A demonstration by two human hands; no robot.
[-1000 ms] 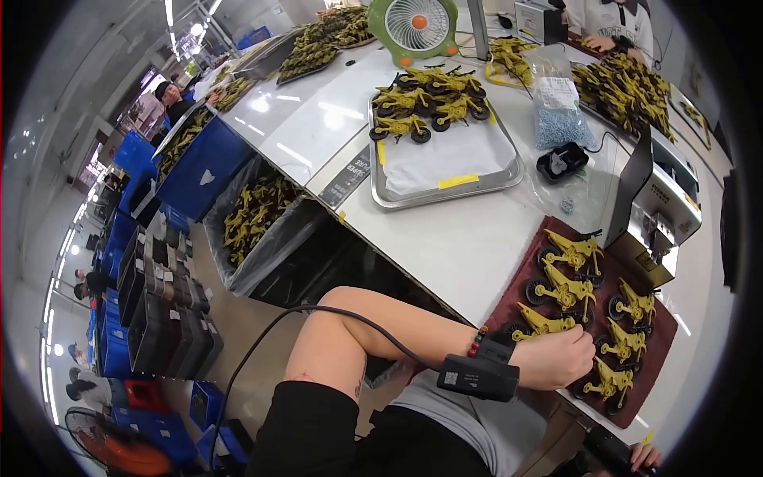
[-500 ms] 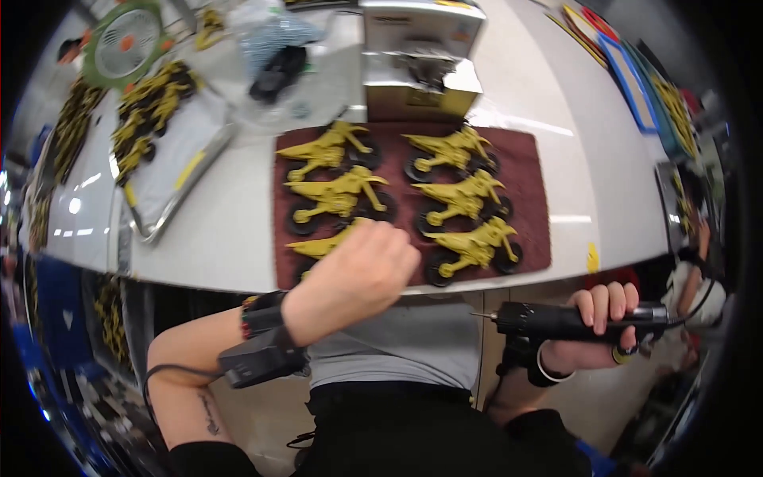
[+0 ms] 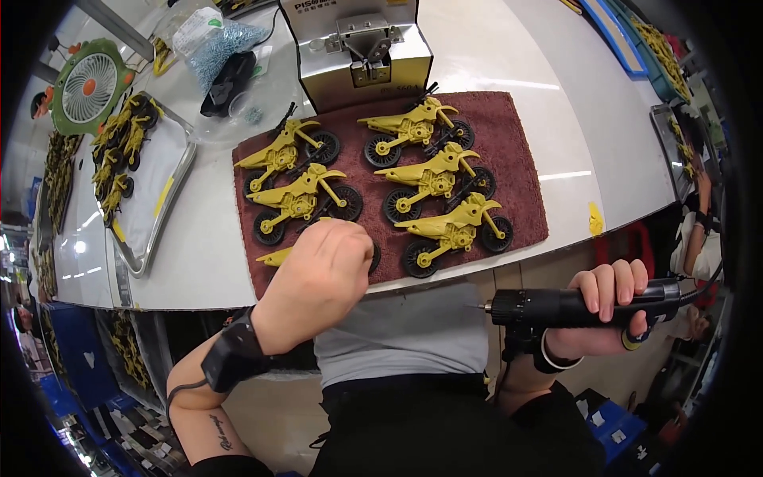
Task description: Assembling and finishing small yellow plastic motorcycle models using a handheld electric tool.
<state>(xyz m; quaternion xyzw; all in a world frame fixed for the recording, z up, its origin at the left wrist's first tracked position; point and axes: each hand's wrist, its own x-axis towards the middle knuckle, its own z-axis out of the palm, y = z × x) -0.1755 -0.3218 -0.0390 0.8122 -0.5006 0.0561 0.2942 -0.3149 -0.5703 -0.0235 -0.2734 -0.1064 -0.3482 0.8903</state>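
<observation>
Several toy motorcycles with yellow bodies and black wheels, one of them a middle-row motorcycle [image 3: 433, 175], lie in two columns on a maroon towel [image 3: 520, 175]. My left hand [image 3: 322, 266] is closed over the nearest motorcycle of the left column [image 3: 274, 257], covering most of it. Whatever its fingers may pinch is hidden. Off the table's front edge, my right hand [image 3: 608, 306] grips a black electric screwdriver [image 3: 548, 306], its bit pointing left towards my body's front.
Behind the towel stands a silver screw-feeder machine [image 3: 362, 56]. Left of it are a bag of small bluish screws [image 3: 222, 48] and a black case [image 3: 229, 86]. Further left, a metal tray [image 3: 163, 199] holds more motorcycles near a green fan [image 3: 91, 86]. Yellow tape [image 3: 595, 219] marks the right table edge.
The view has shifted, so the towel and machine appear further left. My left hand stays closed over the near-left motorcycle; my right hand keeps hold of the screwdriver.
</observation>
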